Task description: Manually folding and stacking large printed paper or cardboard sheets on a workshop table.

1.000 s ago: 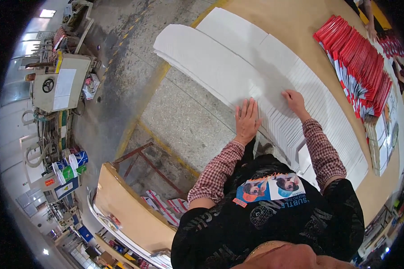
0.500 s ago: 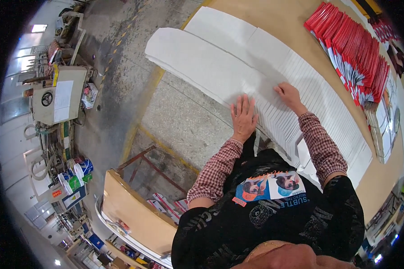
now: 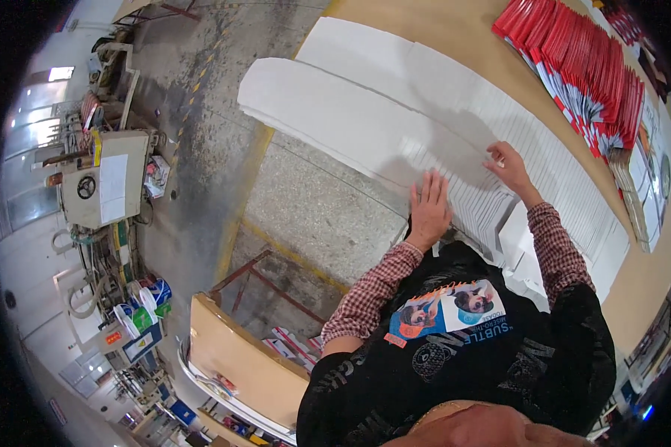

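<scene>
- Beige machine (image 3: 104,179), boxy, with a black round handwheel (image 3: 86,187); I see it far left, beyond the speckled grey floor (image 3: 313,186).
- Tan side table (image 3: 246,365), lower left, its edge bowed in my view.
- White sheets (image 3: 417,134), thin, smooth and overlapping in two rows on a tan tabletop (image 3: 417,15); their long axis runs from upper left to lower right, the rounded end pointing upper left.
- Left hand (image 3: 429,208), fingers extended and released, palm down at the sheets' near edge.
- Right hand (image 3: 508,165), fingers curled above the sheets; I cannot tell whether they grasp one. Its checked sleeve (image 3: 555,246) blocks part of the rows.
- Red booklets (image 3: 581,71), glossy and fanned, upper right, beyond the sheets.
</scene>
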`<state>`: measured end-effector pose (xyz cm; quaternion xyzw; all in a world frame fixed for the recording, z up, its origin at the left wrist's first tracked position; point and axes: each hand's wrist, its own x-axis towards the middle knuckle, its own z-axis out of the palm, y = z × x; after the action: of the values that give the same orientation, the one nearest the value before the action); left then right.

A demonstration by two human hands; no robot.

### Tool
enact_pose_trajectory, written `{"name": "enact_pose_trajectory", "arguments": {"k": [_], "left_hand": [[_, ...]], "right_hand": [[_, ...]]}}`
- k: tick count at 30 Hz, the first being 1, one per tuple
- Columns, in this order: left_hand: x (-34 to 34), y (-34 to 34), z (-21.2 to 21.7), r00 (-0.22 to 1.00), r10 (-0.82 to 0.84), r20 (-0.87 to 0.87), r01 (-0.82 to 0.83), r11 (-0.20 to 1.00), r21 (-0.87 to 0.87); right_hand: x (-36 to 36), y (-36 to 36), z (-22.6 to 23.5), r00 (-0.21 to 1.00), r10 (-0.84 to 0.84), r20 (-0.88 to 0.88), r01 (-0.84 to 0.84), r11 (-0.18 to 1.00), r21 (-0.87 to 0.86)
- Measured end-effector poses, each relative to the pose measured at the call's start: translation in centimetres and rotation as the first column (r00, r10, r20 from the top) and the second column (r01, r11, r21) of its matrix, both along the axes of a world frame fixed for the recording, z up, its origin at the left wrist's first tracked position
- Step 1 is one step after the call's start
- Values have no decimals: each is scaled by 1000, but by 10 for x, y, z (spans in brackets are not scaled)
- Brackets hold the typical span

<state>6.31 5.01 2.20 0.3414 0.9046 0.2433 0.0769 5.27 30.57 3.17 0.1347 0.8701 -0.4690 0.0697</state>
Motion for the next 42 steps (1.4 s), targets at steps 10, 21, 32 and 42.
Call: {"name": "enact_pose_trajectory", "arguments": {"k": [10, 21, 32, 42], "left_hand": [[3, 2, -2, 999, -36, 30, 37, 999, -22], [19, -1, -1, 998, -58, -9, 58, 996, 61], [65, 20, -3, 999, -16, 51, 18, 999, -45], [67, 12, -2, 1000, -13, 20, 16, 990, -140]], "right_hand": [[-13, -17, 15, 974, 153, -167, -135, 984, 115], [80, 34, 53, 979, 205, -1, -190, 908, 373], [12, -5, 3, 905, 333, -264, -285, 936, 207], [-16, -15, -1, 919, 390, -54, -385, 920, 78]]}}
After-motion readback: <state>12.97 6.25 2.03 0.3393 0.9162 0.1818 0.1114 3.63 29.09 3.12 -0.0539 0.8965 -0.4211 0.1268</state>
